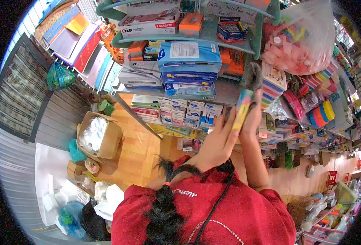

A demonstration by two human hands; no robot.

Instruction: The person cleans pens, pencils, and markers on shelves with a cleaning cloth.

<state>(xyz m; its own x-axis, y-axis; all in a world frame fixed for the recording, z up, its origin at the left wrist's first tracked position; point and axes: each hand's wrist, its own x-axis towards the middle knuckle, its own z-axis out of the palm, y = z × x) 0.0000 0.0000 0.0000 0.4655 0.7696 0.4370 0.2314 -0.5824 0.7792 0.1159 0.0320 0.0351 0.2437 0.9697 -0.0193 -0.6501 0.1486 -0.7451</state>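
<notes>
Both hands are raised in front of the shelf, close together. My left hand (218,143) has its fingers along a slim yellow and teal packet (242,109), which stands upright and tilted. My right hand (252,119) is closed around a dark grey furry cloth (252,75) on the packet's far side. The cloth sticks up above the fingers and seems to touch the packet. Part of the right fingers is hidden behind the packet. Close by on the shelf lies a stack of blue pen boxes (189,61).
A green shelf (119,39) above carries battery boxes (150,25) and orange boxes (191,24). A clear bag of pink items (297,45) hangs at the right. Notebooks (273,83) are stacked below it. A cardboard box (110,139) stands on the wooden floor at the left.
</notes>
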